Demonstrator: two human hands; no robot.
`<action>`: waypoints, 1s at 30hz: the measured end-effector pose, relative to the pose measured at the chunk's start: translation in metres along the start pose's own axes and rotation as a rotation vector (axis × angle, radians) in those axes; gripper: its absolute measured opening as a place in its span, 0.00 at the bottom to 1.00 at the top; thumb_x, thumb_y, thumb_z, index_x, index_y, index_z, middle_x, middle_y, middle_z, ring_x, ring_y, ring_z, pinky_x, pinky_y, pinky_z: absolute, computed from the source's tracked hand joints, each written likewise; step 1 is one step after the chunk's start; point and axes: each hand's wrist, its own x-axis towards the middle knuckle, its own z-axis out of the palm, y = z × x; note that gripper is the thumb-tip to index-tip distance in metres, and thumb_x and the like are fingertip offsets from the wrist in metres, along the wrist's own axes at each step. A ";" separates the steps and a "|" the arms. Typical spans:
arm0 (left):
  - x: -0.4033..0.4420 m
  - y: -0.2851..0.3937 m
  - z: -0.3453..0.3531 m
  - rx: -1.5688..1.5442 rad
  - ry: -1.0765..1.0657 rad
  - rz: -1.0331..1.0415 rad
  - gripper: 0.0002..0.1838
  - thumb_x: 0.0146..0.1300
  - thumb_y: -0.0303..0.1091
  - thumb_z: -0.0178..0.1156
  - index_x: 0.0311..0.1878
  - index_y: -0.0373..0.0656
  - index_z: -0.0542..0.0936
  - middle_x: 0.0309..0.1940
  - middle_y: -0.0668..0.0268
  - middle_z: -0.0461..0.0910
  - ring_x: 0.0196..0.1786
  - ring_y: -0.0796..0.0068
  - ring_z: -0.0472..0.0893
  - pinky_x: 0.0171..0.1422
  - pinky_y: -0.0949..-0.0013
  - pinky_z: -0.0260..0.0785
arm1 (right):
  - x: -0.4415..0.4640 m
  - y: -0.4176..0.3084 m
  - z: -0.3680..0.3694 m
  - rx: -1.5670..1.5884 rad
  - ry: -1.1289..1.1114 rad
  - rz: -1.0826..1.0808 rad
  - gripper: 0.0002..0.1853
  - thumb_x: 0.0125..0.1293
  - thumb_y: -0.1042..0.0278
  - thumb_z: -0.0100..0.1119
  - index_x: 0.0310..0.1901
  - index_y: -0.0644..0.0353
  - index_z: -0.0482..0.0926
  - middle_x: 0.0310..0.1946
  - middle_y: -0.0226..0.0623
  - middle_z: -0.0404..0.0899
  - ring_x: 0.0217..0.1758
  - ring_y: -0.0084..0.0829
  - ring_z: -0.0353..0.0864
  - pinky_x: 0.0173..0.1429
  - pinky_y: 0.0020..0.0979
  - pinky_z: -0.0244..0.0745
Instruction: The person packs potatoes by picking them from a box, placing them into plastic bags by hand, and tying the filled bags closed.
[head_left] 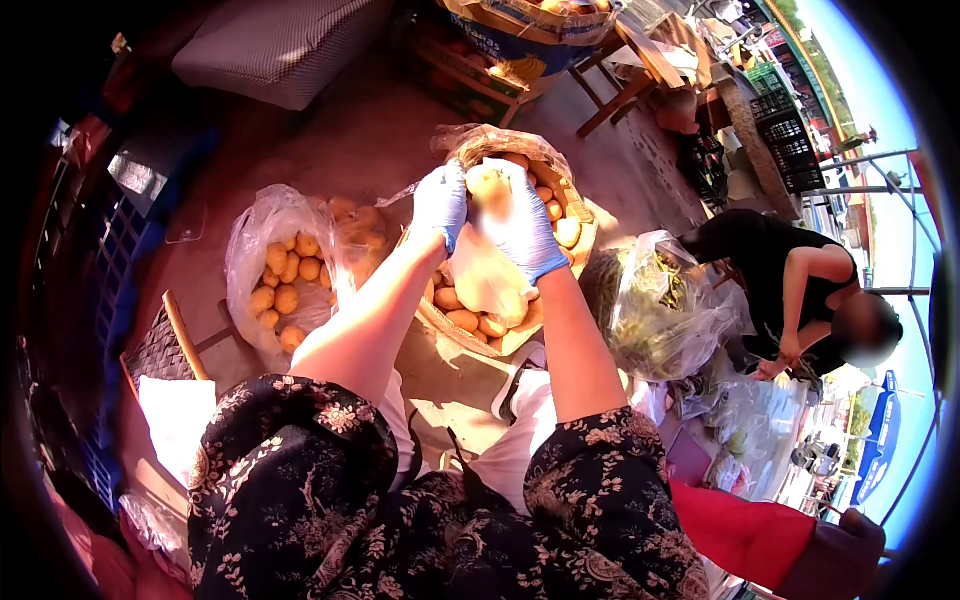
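A box [583,232] lined with plastic holds several yellow-brown potato-like items. Over it are my two hands, both in pale blue gloves. My left hand [441,203] is closed at the upper left of the box, its fingertips at a bit of clear plastic. Beside it, my right hand [517,220] is wrapped round a yellowish item [487,184]. Under my hands a clear bag [486,275] hangs over the box, with more of the items showing through it. An open clear bag [245,240] of similar items stands to the left.
A bag of green vegetables [655,310] stands right of the box. Further right a person [790,280] in black bends forward. At the top are a printed carton [500,45] and a wooden stool [630,85]. A woven chair [165,350] is at the left.
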 end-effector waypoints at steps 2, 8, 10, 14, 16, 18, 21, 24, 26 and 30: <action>0.004 0.002 -0.008 -0.148 -0.044 -0.044 0.18 0.69 0.43 0.46 0.31 0.39 0.75 0.17 0.66 0.71 0.17 0.77 0.69 0.23 0.73 0.62 | 0.014 -0.015 0.003 -0.167 0.033 -0.035 0.27 0.49 0.78 0.65 0.53 0.62 0.67 0.46 0.43 0.73 0.50 0.37 0.74 0.57 0.32 0.69; 0.000 0.023 -0.027 -0.318 -0.138 -0.172 0.11 0.63 0.38 0.52 0.33 0.39 0.75 0.18 0.67 0.72 0.19 0.76 0.70 0.24 0.74 0.63 | 0.026 -0.034 0.007 -0.220 -0.050 -0.098 0.23 0.48 0.82 0.61 0.49 0.61 0.71 0.45 0.43 0.75 0.51 0.39 0.74 0.58 0.33 0.68; -0.005 0.031 -0.030 -0.264 -0.169 -0.179 0.10 0.63 0.36 0.52 0.33 0.38 0.75 0.18 0.67 0.72 0.19 0.76 0.70 0.25 0.74 0.63 | 0.024 -0.033 0.010 -0.200 -0.049 -0.092 0.22 0.48 0.83 0.61 0.47 0.61 0.72 0.45 0.42 0.75 0.52 0.40 0.73 0.60 0.34 0.66; 0.005 0.022 -0.040 -0.264 -0.260 -0.232 0.09 0.61 0.33 0.51 0.33 0.37 0.77 0.20 0.65 0.75 0.20 0.77 0.71 0.26 0.76 0.64 | 0.019 -0.021 0.014 0.001 -0.010 0.011 0.21 0.47 0.83 0.60 0.46 0.60 0.74 0.45 0.41 0.75 0.53 0.40 0.73 0.59 0.33 0.66; 0.009 0.016 -0.042 -0.221 -0.272 -0.225 0.09 0.60 0.30 0.50 0.33 0.36 0.78 0.22 0.64 0.76 0.20 0.78 0.72 0.27 0.76 0.64 | 0.017 -0.007 0.017 0.061 -0.014 0.014 0.21 0.48 0.83 0.60 0.46 0.60 0.74 0.46 0.41 0.75 0.52 0.40 0.74 0.59 0.32 0.67; 0.007 0.015 -0.038 -0.216 -0.253 -0.220 0.09 0.60 0.29 0.49 0.32 0.36 0.78 0.22 0.65 0.77 0.21 0.78 0.72 0.27 0.77 0.64 | 0.016 0.000 0.014 0.058 -0.092 0.046 0.25 0.49 0.83 0.60 0.51 0.58 0.70 0.45 0.39 0.75 0.51 0.36 0.74 0.58 0.31 0.68; 0.011 0.010 -0.036 -0.334 -0.177 -0.356 0.10 0.56 0.24 0.48 0.33 0.36 0.80 0.20 0.66 0.76 0.20 0.79 0.72 0.25 0.76 0.64 | 0.011 0.020 0.022 0.189 -0.110 0.086 0.28 0.51 0.83 0.59 0.56 0.58 0.64 0.45 0.35 0.74 0.52 0.29 0.74 0.58 0.30 0.68; 0.012 0.022 -0.038 -0.510 -0.152 -0.469 0.11 0.58 0.29 0.48 0.37 0.35 0.78 0.17 0.63 0.74 0.18 0.76 0.72 0.22 0.73 0.64 | 0.016 0.025 0.033 0.284 -0.087 0.182 0.22 0.54 0.81 0.59 0.52 0.59 0.68 0.44 0.35 0.74 0.51 0.28 0.73 0.59 0.28 0.66; 0.017 0.022 -0.041 -0.535 -0.121 -0.495 0.12 0.59 0.33 0.51 0.39 0.34 0.76 0.18 0.63 0.74 0.18 0.76 0.72 0.23 0.74 0.66 | 0.021 0.011 0.025 0.439 -0.162 0.328 0.20 0.61 0.69 0.55 0.55 0.59 0.69 0.49 0.34 0.73 0.52 0.28 0.71 0.60 0.27 0.65; 0.017 0.023 -0.038 -0.537 -0.139 -0.468 0.08 0.61 0.35 0.52 0.38 0.44 0.78 0.24 0.70 0.76 0.23 0.81 0.71 0.27 0.77 0.63 | 0.015 0.014 0.021 0.965 0.026 0.839 0.24 0.63 0.65 0.52 0.61 0.60 0.65 0.55 0.33 0.69 0.57 0.28 0.68 0.62 0.27 0.63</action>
